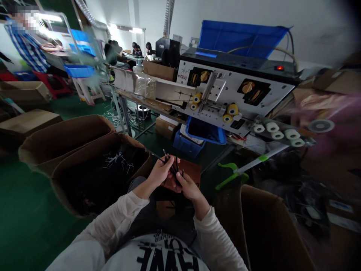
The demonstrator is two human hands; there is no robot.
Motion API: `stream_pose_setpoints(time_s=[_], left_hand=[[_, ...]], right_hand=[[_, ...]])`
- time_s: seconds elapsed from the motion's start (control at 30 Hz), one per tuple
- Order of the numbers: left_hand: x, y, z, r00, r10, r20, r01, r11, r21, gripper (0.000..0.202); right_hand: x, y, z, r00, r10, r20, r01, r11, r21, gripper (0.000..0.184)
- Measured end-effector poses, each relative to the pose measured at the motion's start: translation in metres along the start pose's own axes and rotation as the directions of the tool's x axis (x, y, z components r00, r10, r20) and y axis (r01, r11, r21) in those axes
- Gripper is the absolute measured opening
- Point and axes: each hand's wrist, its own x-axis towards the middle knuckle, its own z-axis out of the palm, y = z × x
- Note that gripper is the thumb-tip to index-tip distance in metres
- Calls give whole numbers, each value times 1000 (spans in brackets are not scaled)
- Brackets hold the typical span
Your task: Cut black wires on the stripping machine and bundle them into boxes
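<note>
My left hand [161,171] is closed around a few short black cables [174,165], with the thumb pressed on top and the ends sticking up. Close beside it, my right hand [186,185] also grips the lower part of these black cables between thumb and fingers. Both hands are in front of my lap, over a brown surface [193,170]. To the left, an open cardboard box [60,177] holds a dark heap of black cables [98,180] with some thin white ends showing.
A cable machine [221,92] with yellow rollers stands on a bench ahead. Below it sit blue bins [205,130]. A white and green pole stand [238,171] and another cardboard box [265,226] are on my right. A person in a checked shirt [26,47] is at far left.
</note>
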Motion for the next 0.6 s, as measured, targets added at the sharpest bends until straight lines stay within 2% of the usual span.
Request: stream_pose_setpoints(time_s=[0.07,0.2,0.3,0.4,0.5,0.53,0.6], left_hand=[[0,-1,0,1000,-7,18,7,1000,-12,42],[0,-3,-1,998,-1,64,5,998,-55,44],[1,-2,-2,994,112,3,-111,989,-94,34],[10,5,-2,956,272,-112,-285,952,-116,33],[25,33,-8,899,383,-212,-417,896,-149,32],[30,49,-13,875,419,-243,-461,875,-150,32],[37,92,-32,800,508,-319,-568,812,-131,30]], right_hand=[[0,0,-1,1000,8,-11,-8,1000,-5,44],[1,-2,-4,997,26,69,-22,998,-58,42],[4,-1,-9,994,-3,113,5,1000,-23,40],[9,5,-14,997,-52,54,49,997,51,39],[14,13,-20,997,-75,-33,77,994,77,36],[15,16,-23,996,-76,-56,80,995,68,35],[16,20,-30,992,-73,-105,77,996,36,35]])
